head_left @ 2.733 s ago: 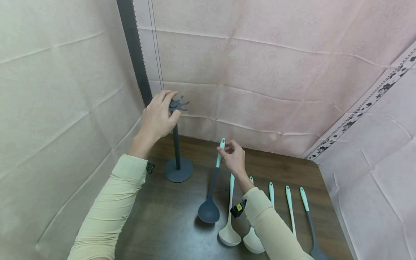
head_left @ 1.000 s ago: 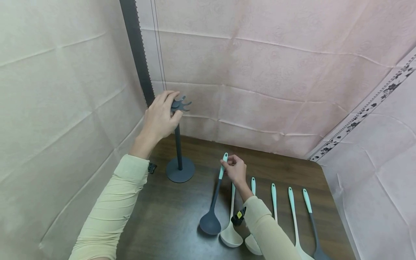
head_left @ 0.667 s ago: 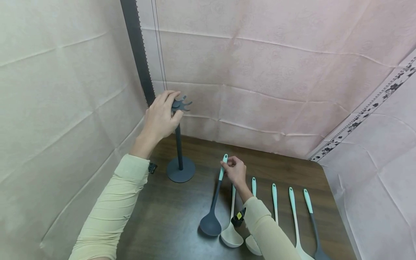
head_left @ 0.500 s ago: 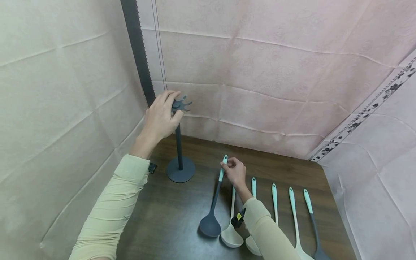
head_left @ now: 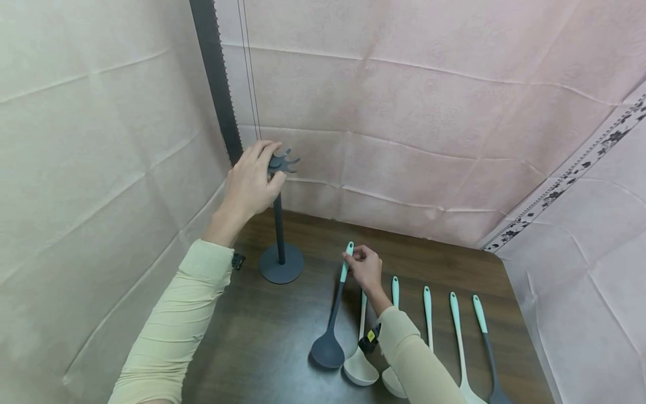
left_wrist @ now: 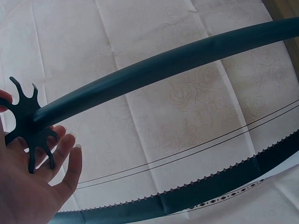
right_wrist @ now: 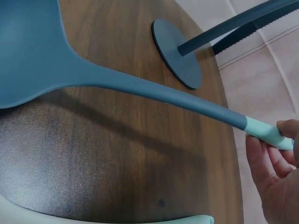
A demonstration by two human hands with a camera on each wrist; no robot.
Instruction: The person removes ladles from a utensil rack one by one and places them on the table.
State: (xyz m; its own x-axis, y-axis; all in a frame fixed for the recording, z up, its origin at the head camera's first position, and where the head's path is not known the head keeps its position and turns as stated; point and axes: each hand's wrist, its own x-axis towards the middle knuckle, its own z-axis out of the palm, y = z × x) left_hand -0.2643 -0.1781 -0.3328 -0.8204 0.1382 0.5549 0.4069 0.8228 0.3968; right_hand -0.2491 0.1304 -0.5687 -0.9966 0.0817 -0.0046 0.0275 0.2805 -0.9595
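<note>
A dark grey-blue utensil stand [head_left: 281, 262] with a round base and a crown of hooks stands at the back left of the table. My left hand [head_left: 252, 178] holds that crown at its left side; in the left wrist view the fingers [left_wrist: 70, 175] curl about the hooks [left_wrist: 28, 116]. Between thumb and fingers my right hand [head_left: 367, 269] pinches the mint handle end of a dark ladle [head_left: 328, 350]. This ladle slants, handle up and bowl low; whether the bowl touches the table cannot be told. Right of it lies a cream ladle [head_left: 360, 369], partly behind the right wrist.
Further right on the wooden table [head_left: 252, 348] lie another cream ladle [head_left: 393, 382], two more pale-stemmed utensils and a dark one [head_left: 492, 359], all mint-handled. My right sleeve hides parts of them. Cloth walls [head_left: 393, 140] close in the back and both sides.
Over the span shown, my right hand has come down with the dark ladle, its bowl sinking toward the table; in the last half second it barely moves. My left hand stays on the stand.
</note>
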